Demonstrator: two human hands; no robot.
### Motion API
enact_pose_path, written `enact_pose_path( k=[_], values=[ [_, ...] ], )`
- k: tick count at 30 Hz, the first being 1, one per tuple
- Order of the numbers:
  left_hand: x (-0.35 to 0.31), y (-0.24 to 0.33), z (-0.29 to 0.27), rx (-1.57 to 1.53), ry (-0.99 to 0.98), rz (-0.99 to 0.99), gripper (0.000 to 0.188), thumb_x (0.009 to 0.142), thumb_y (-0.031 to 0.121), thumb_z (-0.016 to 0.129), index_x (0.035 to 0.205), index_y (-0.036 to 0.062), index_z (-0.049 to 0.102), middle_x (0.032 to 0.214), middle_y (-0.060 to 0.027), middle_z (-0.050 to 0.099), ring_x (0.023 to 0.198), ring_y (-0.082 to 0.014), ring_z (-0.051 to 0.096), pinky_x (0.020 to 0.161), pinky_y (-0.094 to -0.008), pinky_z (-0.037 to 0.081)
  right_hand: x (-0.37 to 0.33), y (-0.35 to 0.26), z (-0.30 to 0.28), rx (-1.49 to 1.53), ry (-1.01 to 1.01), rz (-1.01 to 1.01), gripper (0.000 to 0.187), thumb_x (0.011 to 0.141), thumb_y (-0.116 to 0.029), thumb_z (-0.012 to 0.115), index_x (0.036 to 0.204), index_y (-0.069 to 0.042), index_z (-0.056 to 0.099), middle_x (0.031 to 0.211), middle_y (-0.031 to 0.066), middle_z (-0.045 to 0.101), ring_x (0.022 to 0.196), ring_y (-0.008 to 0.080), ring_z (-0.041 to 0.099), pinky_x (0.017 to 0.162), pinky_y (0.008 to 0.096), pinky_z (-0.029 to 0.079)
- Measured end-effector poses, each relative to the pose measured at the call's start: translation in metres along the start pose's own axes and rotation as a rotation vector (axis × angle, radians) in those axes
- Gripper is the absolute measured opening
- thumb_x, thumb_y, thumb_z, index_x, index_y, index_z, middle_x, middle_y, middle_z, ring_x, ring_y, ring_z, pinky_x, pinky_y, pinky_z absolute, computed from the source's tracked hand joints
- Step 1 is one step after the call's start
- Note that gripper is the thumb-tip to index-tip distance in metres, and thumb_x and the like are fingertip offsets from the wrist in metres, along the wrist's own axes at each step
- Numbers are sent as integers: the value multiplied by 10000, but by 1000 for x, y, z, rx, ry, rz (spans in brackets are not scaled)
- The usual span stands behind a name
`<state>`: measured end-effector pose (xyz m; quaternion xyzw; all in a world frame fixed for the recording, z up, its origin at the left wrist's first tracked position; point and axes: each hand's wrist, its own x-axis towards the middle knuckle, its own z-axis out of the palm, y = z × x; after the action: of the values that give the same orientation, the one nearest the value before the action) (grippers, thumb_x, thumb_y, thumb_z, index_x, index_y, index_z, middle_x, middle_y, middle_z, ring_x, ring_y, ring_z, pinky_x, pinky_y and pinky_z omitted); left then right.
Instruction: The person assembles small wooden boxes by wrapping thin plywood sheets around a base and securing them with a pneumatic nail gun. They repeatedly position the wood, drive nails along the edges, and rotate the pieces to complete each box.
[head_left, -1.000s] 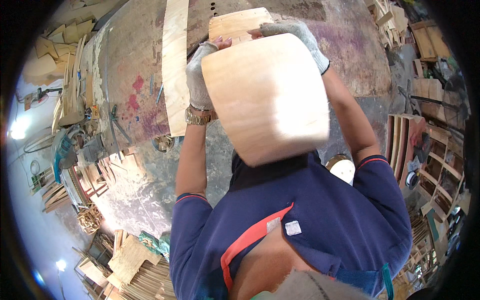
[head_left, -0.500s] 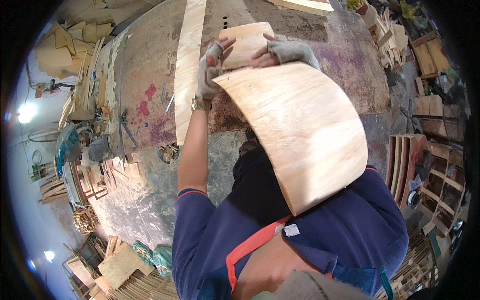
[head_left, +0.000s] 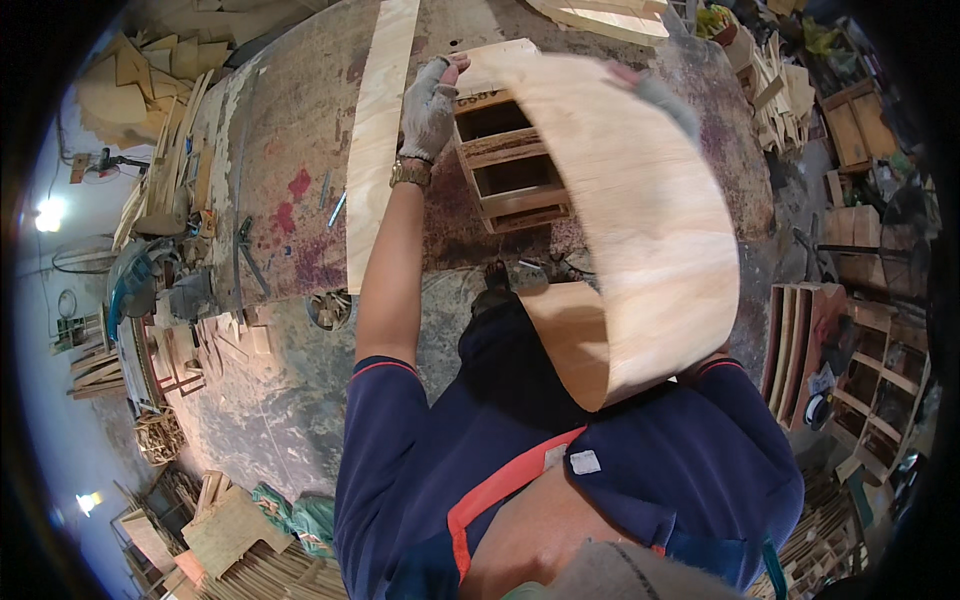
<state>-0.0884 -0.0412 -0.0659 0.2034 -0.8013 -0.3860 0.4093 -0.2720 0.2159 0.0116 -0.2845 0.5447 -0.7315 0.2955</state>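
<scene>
A thin, pale plywood sheet arches from the far end of a slatted wooden frame toward my lap, where its near part curls back under. My left hand, in a grey fingerless glove with a watch at the wrist, has its fingers bent over the frame's far left corner. At the sheet's far right edge is my gloved right hand, smeared by motion and partly behind the sheet, so its fingers cannot be made out. Dark openings show between the frame's slats.
A long plywood strip lies on the stained worktable left of the frame. A curved wooden piece rests at the far edge. Scrap wood is piled on the right, and a teal power saw stands at left.
The plywood sheet has swung up and away, with its near part now curled under, uncovering the slatted frame. My right hand moved right; my left moved slightly away onto the frame's corner.
</scene>
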Motion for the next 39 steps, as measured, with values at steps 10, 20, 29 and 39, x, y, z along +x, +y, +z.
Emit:
enact_pose_path(
  k=[10,20,29,39],
  values=[
    [17,-15,1,-27,-34,-84,325,1004,172,542,1254,70,722,1271,-150,746,1216,-300,672,1047,-380,500,66,-85,-118,736,-464,-298,578,927,-103,615,1474,58,523,1479,230,580,1250,312,641,1018,443,549],
    [4,-4,3,-10,-8,-20,328,1029,185,497,1225,50,722,1289,-137,736,1212,-297,659,1060,-381,489,-42,-1,-21,-215,8,33,160,928,5,658,1061,-48,730,771,-31,628,562,26,479,499,212,398],
    [-27,13,6,-243,9,-5,681,1141,537,331,1273,-17,705,1360,-188,681,1368,-297,584,1126,-427,489,-71,56,29,-296,62,154,193,946,-58,724,1117,14,778,857,-12,717,770,40,606,674,218,482],
    [-35,31,-8,154,-144,76,620,867,325,871,1346,-9,663,1444,-180,633,1400,-314,553,1166,-434,462,-64,53,34,-457,23,129,199,946,-114,746,1091,17,783,789,-42,655,637,25,487,580,221,395]
  ],
)
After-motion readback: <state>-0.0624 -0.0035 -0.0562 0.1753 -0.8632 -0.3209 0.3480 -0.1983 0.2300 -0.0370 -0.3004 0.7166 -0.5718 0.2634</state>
